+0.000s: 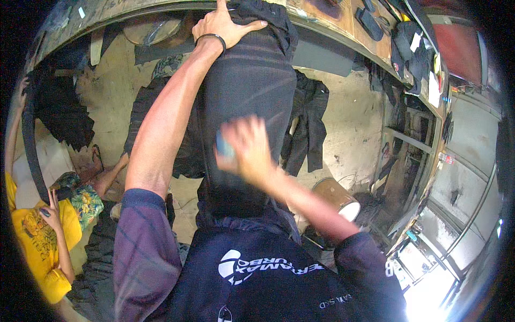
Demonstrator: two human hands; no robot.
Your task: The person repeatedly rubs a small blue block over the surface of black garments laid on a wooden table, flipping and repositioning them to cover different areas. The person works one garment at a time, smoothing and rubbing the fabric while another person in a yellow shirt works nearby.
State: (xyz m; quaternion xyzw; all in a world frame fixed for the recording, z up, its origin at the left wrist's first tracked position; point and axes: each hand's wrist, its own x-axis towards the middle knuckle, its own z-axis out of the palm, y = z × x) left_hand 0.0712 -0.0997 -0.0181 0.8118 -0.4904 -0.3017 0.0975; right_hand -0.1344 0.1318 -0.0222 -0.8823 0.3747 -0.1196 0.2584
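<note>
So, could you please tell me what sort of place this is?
Probably a garment workshop: a dark garment is stretched out in front, more dark clothing lies around, and a cluttered worktop runs beyond.

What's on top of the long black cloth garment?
The bare left hand, spread, rests on the black cloth garment; the blurred bare right hand holds a blue object over it, contact unclear. Whatever lies beneath both hands is covered.
</note>
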